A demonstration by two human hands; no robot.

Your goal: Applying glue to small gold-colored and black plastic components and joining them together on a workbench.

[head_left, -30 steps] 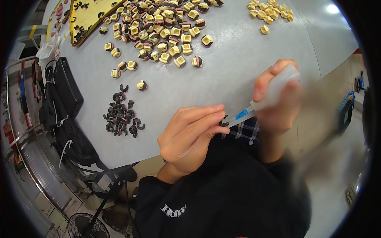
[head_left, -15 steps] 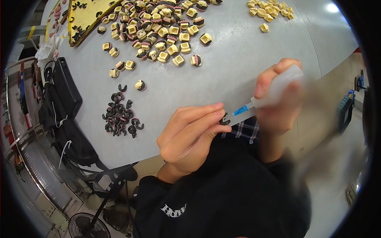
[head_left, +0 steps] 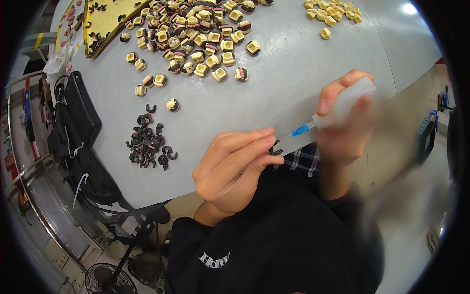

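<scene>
Left hand (head_left: 230,166) pinches with fingers (head_left: 254,144); right hand (head_left: 345,122) is clenched, raised.

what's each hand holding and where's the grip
The left hand pinches a small black clip at its fingertips. The right hand grips a translucent squeeze bottle around its body.

1 head cam, looking down, close over table (head_left: 303,93).

Cream square pieces (head_left: 205,36) heaped on grey table (head_left: 289,73); yellow tray (head_left: 110,12); floor fan (head_left: 105,279).
</scene>
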